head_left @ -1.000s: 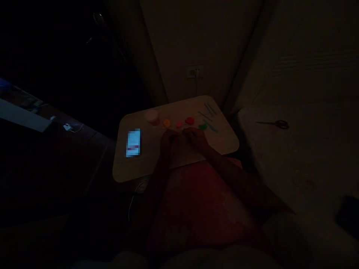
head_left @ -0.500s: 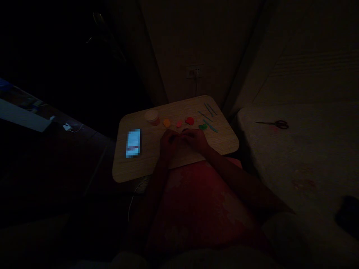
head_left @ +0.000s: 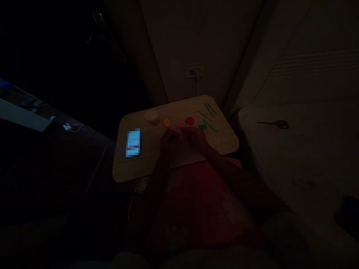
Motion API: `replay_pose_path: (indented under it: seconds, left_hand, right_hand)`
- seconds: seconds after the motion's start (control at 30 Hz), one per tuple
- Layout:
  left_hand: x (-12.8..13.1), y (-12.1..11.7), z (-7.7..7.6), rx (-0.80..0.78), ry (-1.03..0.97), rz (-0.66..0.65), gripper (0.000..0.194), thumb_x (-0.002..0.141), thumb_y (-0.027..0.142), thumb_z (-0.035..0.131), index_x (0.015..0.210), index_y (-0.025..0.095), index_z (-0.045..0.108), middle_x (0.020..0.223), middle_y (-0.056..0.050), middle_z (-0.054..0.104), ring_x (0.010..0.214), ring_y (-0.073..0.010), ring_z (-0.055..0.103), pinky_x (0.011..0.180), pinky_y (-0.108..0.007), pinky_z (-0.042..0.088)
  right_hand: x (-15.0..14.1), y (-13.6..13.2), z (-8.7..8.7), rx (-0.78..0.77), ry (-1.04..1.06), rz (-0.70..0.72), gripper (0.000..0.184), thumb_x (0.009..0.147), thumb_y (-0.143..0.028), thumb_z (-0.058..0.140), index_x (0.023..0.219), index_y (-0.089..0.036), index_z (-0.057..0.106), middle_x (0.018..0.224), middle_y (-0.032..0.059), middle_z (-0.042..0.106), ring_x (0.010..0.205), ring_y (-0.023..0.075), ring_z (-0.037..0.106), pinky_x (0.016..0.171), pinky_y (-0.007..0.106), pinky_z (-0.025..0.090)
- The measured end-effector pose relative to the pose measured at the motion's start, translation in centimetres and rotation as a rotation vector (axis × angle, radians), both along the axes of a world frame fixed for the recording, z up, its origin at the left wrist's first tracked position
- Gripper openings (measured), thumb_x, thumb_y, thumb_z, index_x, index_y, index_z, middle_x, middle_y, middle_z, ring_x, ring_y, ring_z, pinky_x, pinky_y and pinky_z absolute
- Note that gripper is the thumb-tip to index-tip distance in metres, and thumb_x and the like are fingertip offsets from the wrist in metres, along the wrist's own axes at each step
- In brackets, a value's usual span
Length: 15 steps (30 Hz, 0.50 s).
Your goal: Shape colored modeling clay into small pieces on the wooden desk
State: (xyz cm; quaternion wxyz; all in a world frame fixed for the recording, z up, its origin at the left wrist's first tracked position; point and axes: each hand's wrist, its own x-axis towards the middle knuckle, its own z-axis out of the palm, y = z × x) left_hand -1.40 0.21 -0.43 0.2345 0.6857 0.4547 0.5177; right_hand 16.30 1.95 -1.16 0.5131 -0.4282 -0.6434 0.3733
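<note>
In dim light, my left hand [head_left: 169, 139] rests over the near part of a small wooden table [head_left: 148, 160], its fingers curled together; anything in them is too dark to see. Just to its right is my right hand [head_left: 196, 137], also with bent fingers, and a small dark lump [head_left: 183, 130] shows at its fingertips. A narrow gap parts the two hands. Beyond them lie lumps that look like modelling clay: an orange one [head_left: 166, 122], a pink one [head_left: 179, 123] and a red one [head_left: 190, 120]. A green lump [head_left: 202, 127] sits beside my right hand.
A lidded tub [head_left: 152, 117] stands at the table's back left, and a lit phone [head_left: 133, 143] lies in front of it. Several thin blue modelling tools [head_left: 209, 126] are at the back right. Scissors [head_left: 280, 124] lie on a pale surface to the right. A wall socket [head_left: 194, 71] holds a plug.
My hands have drawn slightly apart at the fingertips, opening a small gap between them. The clay lumps, tools, tub and phone stay where they were.
</note>
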Motion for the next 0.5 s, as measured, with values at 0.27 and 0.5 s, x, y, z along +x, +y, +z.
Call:
replay_pose_path:
  seconds: [0.27, 0.5]
  left_hand:
    - [-0.06, 0.02, -0.26, -0.003, -0.003, -0.006, 0.005, 0.085, 0.018, 0.065, 0.084, 0.022, 0.067, 0.088, -0.002, 0.065, 0.086, -0.0185, 0.061, 0.08, -0.032, 0.049]
    - [0.05, -0.09, 0.08, -0.001, -0.002, -0.004, 0.004, 0.085, 0.018, 0.065, 0.082, 0.021, 0.066, 0.086, -0.002, 0.063, 0.083, -0.0171, 0.06, 0.077, -0.03, 0.048]
  right_hand:
    - [0.04, 0.06, -0.44, 0.021, -0.021, 0.075, 0.035, 0.092, -0.028, 0.053, 0.112, -0.021, 0.081, 0.082, 0.0044, 0.071, 0.077, 0.0182, 0.065, 0.078, 0.032, 0.052]
    - [-0.34, -0.15, -0.32, -0.094, 0.062, 0.073, 0.024, 0.09, -0.038, 0.062, 0.092, -0.019, 0.078, 0.072, 0.0031, 0.071, 0.063, 0.0154, 0.061, 0.06, 0.025, 0.048]
